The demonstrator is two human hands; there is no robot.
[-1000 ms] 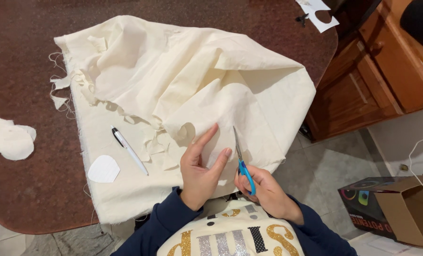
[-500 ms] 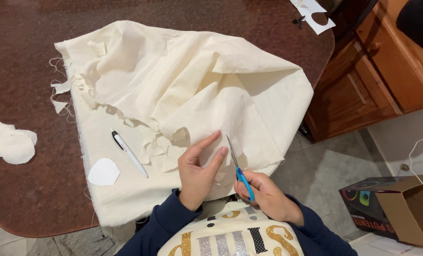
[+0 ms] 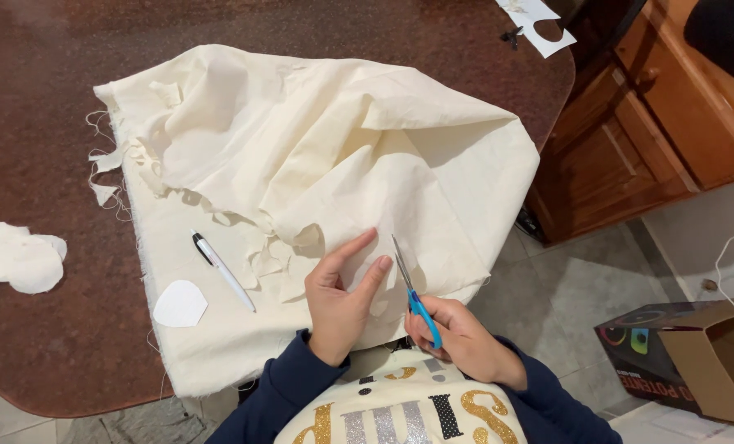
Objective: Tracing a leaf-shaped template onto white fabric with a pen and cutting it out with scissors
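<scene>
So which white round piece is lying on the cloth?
The single cut-out beside the pen lies on the cloth. The stacked pieces sit on the bare table.

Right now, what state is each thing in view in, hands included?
Cream fabric: crumpled on the brown table, near edge hanging off, cut-outs along one fold.
Left hand: flat on the fabric, fingers spread.
Right hand: gripping blue-handled scissors, blades on the fabric.
Pen: lying on the fabric.
White rounded template: flat on the fabric.
Cut pieces: stacked on the table.
Cardboard box: open, on the floor.
</scene>
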